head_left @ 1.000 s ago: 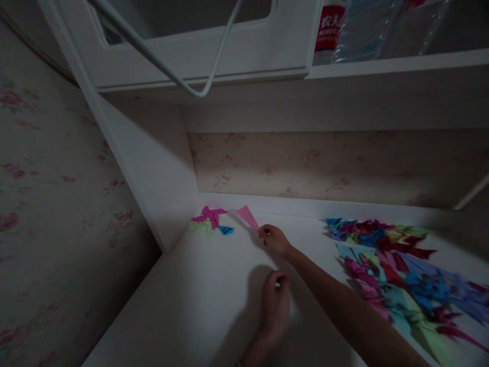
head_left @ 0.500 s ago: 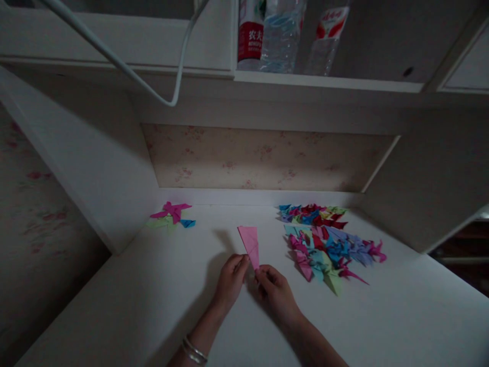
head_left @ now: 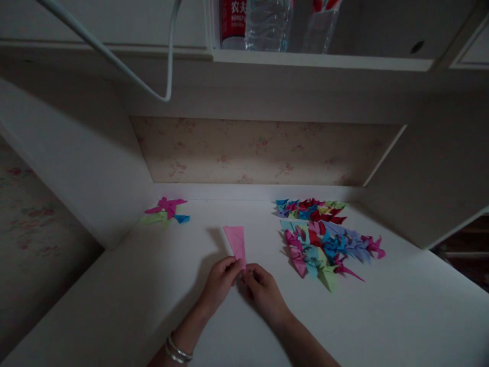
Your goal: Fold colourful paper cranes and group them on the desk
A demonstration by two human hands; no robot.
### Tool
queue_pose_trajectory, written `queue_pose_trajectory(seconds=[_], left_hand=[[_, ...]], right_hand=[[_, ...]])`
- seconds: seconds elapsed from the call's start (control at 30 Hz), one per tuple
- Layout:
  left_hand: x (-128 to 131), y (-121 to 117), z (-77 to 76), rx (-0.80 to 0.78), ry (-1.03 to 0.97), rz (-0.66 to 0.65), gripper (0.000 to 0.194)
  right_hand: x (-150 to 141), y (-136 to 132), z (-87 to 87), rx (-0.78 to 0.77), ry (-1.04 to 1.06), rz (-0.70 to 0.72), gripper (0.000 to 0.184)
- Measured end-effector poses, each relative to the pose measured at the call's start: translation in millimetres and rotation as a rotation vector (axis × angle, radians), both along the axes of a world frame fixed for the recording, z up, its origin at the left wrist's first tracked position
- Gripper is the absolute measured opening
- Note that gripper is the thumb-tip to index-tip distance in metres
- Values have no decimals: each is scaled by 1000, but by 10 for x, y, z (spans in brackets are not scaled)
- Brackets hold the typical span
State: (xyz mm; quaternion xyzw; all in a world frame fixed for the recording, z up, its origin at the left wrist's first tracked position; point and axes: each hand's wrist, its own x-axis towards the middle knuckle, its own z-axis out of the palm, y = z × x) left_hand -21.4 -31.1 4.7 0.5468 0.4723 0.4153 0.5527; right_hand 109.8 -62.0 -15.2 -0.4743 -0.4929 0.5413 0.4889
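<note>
A folded piece of pink paper point(head_left: 236, 242), narrow at the bottom and wider at the top, is held above the white desk. My left hand point(head_left: 221, 279) pinches its lower left side between thumb and fingers. At the narrow bottom tip, my right hand point(head_left: 263, 291) grips it with closed fingers. The fingertips of both hands nearly meet and cover the tip. To the right lies a pile of colourful folded paper figures point(head_left: 324, 247), with another row of them point(head_left: 309, 210) behind.
At the back left lie a few folded papers point(head_left: 168, 208) in magenta, green and blue. A white desk point(head_left: 126, 306) carries everything, with side panels at left and right. Overhead, a shelf holds bottles point(head_left: 267, 25), and a white cable point(head_left: 114, 58) hangs down.
The view has shifted slightly, so the hands and paper appear further left. My left thumb has slid down the pink paper towards its narrow tip, closer to my right fingers.
</note>
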Motion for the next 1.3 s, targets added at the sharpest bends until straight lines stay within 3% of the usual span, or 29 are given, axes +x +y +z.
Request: queue_pose_trajectory(seconds=[0.77,1.07,1.3], left_hand=[[-2,9,4,-3,-11,-39,38],[-8,5,35,-27,44,-49,39],[4,-13,12,8,77,-104,37]], right_hand=[[-14,-18,-19,5,-42,-28,33],[121,46,238,62,-105,-194,30],[209,130,448,119,-213,-23,27]])
